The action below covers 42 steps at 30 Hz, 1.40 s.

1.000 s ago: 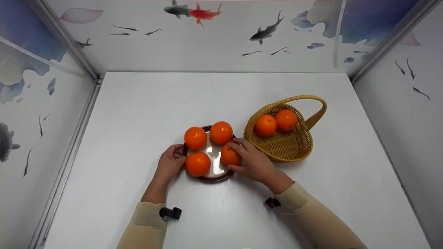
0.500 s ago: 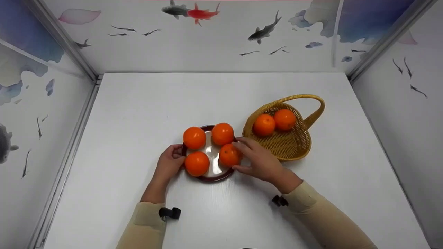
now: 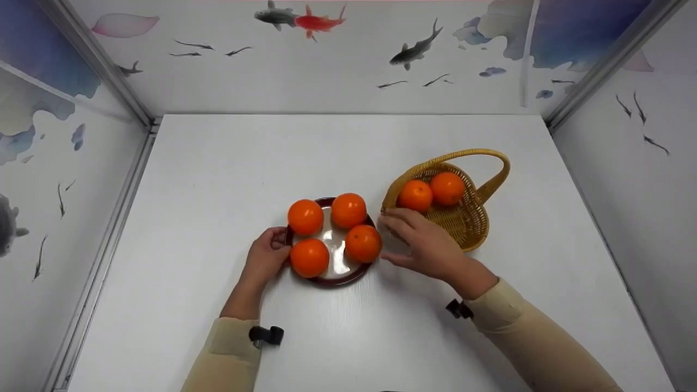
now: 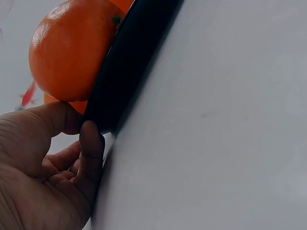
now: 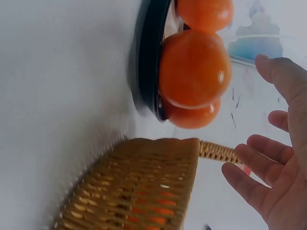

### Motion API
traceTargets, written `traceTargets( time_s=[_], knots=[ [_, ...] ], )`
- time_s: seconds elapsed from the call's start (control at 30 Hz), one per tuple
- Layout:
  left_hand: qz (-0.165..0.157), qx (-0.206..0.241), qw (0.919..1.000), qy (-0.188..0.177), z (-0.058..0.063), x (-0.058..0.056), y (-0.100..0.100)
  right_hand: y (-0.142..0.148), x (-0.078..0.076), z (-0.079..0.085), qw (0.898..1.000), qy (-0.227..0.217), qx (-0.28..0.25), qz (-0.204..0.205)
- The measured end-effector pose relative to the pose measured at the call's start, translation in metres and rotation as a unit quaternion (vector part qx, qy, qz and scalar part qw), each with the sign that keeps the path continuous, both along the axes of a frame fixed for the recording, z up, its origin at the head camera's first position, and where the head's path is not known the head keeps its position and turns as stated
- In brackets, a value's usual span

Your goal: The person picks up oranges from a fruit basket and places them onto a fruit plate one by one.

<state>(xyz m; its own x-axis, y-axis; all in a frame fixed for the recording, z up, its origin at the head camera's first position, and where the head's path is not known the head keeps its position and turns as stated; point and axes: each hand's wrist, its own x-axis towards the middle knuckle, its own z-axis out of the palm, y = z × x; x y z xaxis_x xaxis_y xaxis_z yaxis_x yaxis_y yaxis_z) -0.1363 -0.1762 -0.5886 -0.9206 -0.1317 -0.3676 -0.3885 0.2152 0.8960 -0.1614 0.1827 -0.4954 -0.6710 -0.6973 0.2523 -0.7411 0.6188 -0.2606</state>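
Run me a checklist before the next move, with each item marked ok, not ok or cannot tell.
1. Left hand holding the plate by its edge: ok.
2. Four oranges sitting on the plate: ok.
3. Right hand holding nothing, fingers apart from the fruit: ok.
4. Basket empty: not ok; two oranges lie inside.
5. Fruit on the plate secure against rolling if nudged: cannot tell from stills.

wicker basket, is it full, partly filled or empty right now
Partly filled: two oranges show inside the basket, toward its far side, and bare woven bottom is visible nearer the person.
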Motion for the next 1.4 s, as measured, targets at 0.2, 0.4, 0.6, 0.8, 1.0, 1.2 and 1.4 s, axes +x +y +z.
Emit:
traceTargets(
  time_s=[0.2, 0.4, 0.6, 0.8, 1.0, 1.2, 1.4],
  knots=[
    [-0.003, 0.000, 1.0000, 0.000, -0.001, 0.000, 0.000, 0.015, -0.007, 0.008, 1.000, -0.010, 0.016, -0.016],
    [-0.007, -0.016, 0.9998, 0.002, 0.000, 0.000, -0.001, 0.029, -0.015, 0.009, 0.999, 0.006, 0.017, -0.034],
    [-0.002, -0.015, 0.9999, 0.003, -0.002, 0.001, -0.002, 0.043, -0.029, 0.011, 0.997, -0.033, 0.027, -0.061],
    [-0.001, -0.014, 0.9999, -0.005, -0.003, 0.001, -0.002, 0.059, -0.047, 0.008, 0.991, -0.061, 0.054, -0.103],
    [0.003, -0.012, 0.9998, -0.013, -0.003, 0.001, -0.001, 0.071, -0.064, 0.005, 0.986, -0.083, 0.060, -0.129],
    [0.002, -0.013, 0.9999, -0.005, -0.003, 0.000, -0.001, 0.078, -0.079, 0.004, 0.981, -0.100, 0.085, -0.144],
    [0.003, -0.003, 0.9999, 0.010, -0.002, 0.000, 0.001, 0.083, -0.092, 0.000, 0.968, -0.135, 0.133, -0.166]
  ],
)
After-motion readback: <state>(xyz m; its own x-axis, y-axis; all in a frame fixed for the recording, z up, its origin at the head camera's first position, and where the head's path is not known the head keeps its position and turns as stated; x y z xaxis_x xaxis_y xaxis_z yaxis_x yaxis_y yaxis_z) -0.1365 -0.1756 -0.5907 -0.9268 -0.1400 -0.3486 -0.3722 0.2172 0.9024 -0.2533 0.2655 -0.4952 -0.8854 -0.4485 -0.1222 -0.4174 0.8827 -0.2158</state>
